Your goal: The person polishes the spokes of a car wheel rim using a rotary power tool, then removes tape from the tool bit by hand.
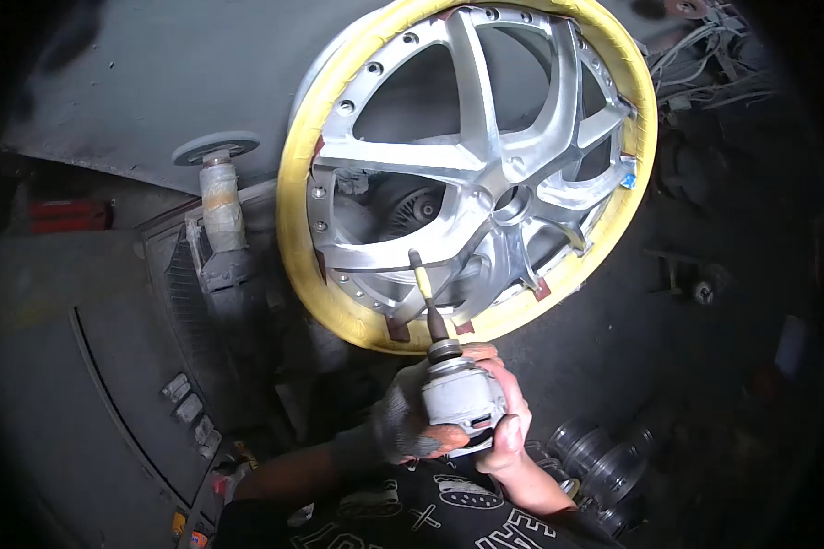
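Two-handed grip (401, 414), power tool (464, 400) inside, wheel (493, 174) beyond

Place: a wheel workshop
Wheel (494, 174): bare metal, yellow-edged, one o'clock
Power tool (462, 398): hand-held, between five and six
Disc-topped machine (222, 206): ten o'clock
Wires (716, 57): tangled, two o'clock
Round parts (597, 455): dim, between four and five

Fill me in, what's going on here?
The person's gloved left grip and bare right grip hold a rounded grey power tool with a long, dark, slim shaft. Its tip appears in front of a spoke of a silver metal wheel whose rim is covered in yellow wrapping. Whether it touches the metal, I can't tell.
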A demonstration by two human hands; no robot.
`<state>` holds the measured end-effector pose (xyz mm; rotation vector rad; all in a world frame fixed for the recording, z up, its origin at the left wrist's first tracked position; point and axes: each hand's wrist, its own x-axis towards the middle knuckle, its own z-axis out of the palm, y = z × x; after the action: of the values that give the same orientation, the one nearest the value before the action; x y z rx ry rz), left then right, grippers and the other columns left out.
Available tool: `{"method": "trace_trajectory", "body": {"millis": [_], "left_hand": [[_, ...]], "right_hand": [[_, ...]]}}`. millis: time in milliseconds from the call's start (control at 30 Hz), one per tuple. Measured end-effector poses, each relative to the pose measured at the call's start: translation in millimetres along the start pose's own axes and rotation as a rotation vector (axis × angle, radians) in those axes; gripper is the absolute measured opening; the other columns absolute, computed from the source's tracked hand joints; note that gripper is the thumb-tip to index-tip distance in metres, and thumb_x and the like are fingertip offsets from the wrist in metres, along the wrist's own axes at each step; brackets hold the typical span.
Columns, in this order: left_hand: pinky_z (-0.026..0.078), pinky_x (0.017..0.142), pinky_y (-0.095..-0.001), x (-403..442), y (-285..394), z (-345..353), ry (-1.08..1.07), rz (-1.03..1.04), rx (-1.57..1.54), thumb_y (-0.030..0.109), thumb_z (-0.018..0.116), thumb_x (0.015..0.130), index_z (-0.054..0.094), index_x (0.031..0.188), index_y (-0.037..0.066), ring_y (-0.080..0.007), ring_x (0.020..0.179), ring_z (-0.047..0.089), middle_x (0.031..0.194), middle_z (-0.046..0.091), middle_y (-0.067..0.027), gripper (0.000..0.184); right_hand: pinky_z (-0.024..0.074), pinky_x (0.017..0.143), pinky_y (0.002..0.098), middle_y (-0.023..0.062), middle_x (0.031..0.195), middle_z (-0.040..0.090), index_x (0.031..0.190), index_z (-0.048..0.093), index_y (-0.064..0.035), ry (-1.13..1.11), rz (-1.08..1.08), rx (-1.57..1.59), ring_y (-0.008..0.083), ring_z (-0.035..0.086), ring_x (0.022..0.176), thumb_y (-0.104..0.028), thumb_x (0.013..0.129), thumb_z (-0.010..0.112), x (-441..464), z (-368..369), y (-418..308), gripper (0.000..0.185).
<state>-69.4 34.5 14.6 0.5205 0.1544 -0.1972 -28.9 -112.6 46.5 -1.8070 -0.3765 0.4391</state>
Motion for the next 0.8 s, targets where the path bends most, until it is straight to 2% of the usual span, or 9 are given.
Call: {"method": "trace_trajectory", "body": {"millis": [67, 167, 200, 333, 567, 633, 700, 733, 800], "left_hand": [[0.046, 0.092, -0.0300, -11.2, 8.1, -10.9, -0.018, -0.055, -0.014, 0.040, 0.088, 0.068, 0.043, 0.141, -0.005, -0.0128, 0.108, 0.056, 0.124, 0.058, -0.0091, 0.097], [0.046, 0.092, -0.0299, -24.6, 24.4, -20.8, -0.001, -0.012, 0.030, 0.039, 0.089, 0.066, 0.043, 0.140, -0.005, -0.0132, 0.109, 0.056, 0.125, 0.058, -0.0098, 0.098], [0.044, 0.098, -0.0314, -31.6, 26.2, -28.1, -0.026, -0.030, -0.009, 0.038, 0.090, 0.066, 0.044, 0.140, -0.006, -0.0156, 0.115, 0.055, 0.128, 0.057, -0.0111, 0.098], [0.041, 0.104, -0.0345, -44.3, 42.6, -42.2, -0.042, 0.057, 0.043, 0.039, 0.089, 0.068, 0.041, 0.140, -0.007, -0.0189, 0.123, 0.052, 0.136, 0.052, -0.0137, 0.097], [0.039, 0.106, -0.0374, -36.7, 32.4, -42.3, -0.036, 0.165, 0.138, 0.044, 0.089, 0.068, 0.041, 0.140, -0.007, -0.0203, 0.124, 0.051, 0.135, 0.052, -0.0143, 0.100], [0.039, 0.107, -0.0376, -22.9, 25.3, -23.8, -0.020, 0.159, 0.123, 0.044, 0.091, 0.065, 0.040, 0.140, -0.006, -0.0202, 0.123, 0.052, 0.133, 0.053, -0.0132, 0.104], [0.038, 0.107, -0.0377, -4.2, 23.0, -1.4, -0.042, 0.148, 0.142, 0.046, 0.092, 0.062, 0.038, 0.141, -0.005, -0.0197, 0.122, 0.052, 0.131, 0.054, -0.0122, 0.108], [0.038, 0.108, -0.0380, 3.9, 8.4, -0.5, -0.079, 0.098, 0.127, 0.045, 0.092, 0.063, 0.035, 0.143, -0.005, -0.0197, 0.122, 0.052, 0.130, 0.055, -0.0111, 0.111], [0.042, 0.104, -0.0358, 29.4, 4.5, 12.8, -0.092, 0.149, 0.353, 0.039, 0.092, 0.065, 0.038, 0.140, -0.003, -0.0187, 0.117, 0.055, 0.124, 0.058, -0.0105, 0.102]], "right_hand": [[0.0508, 0.084, 0.0388, 0.0252, 0.107, 0.063, 0.128, 0.045, 0.0139, 0.006, -0.004, -0.012, 0.0316, 0.066, 0.094, -0.059, 0.095, 0.034, -3.5, 15.6, -3.4, 0.081], [0.0521, 0.081, 0.0382, 0.0245, 0.105, 0.064, 0.127, 0.045, 0.0146, -0.010, -0.009, -0.019, 0.0317, 0.067, 0.091, -0.058, 0.097, 0.033, -7.2, 38.9, -5.0, 0.080], [0.0523, 0.080, 0.0385, 0.0245, 0.104, 0.064, 0.127, 0.045, 0.0146, -0.012, -0.041, -0.029, 0.0317, 0.067, 0.089, -0.058, 0.097, 0.033, -9.3, 46.8, 0.3, 0.079], [0.0527, 0.077, 0.0400, 0.0256, 0.102, 0.063, 0.126, 0.045, 0.0145, -0.054, -0.074, -0.049, 0.0339, 0.067, 0.087, -0.057, 0.098, 0.033, -5.9, 68.2, -4.4, 0.078], [0.0522, 0.081, 0.0405, 0.0257, 0.106, 0.064, 0.127, 0.045, 0.0137, -0.130, -0.070, -0.013, 0.0364, 0.067, 0.090, -0.051, 0.097, 0.034, 6.6, 53.9, -1.3, 0.072], [0.0519, 0.084, 0.0398, 0.0247, 0.107, 0.064, 0.127, 0.047, 0.0129, -0.107, -0.063, 0.036, 0.0340, 0.067, 0.092, -0.057, 0.096, 0.033, 9.1, 34.6, 2.4, 0.078], [0.0501, 0.090, 0.0383, 0.0225, 0.115, 0.064, 0.126, 0.050, 0.0111, -0.031, 0.148, 0.187, 0.0302, 0.065, 0.101, -0.076, 0.089, 0.031, 0.9, 16.0, 8.4, 0.097], [0.0498, 0.092, 0.0382, 0.0225, 0.117, 0.063, 0.126, 0.051, 0.0107, -0.004, 0.180, 0.244, 0.0296, 0.064, 0.104, -0.077, 0.088, 0.033, 0.4, -0.3, 7.6, 0.097], [0.0485, 0.096, 0.0379, 0.0220, 0.122, 0.060, 0.128, 0.052, 0.0095, 0.109, 0.246, 0.482, 0.0272, 0.061, 0.110, -0.075, 0.084, 0.043, 3.8, -19.7, 9.4, 0.096]]}}
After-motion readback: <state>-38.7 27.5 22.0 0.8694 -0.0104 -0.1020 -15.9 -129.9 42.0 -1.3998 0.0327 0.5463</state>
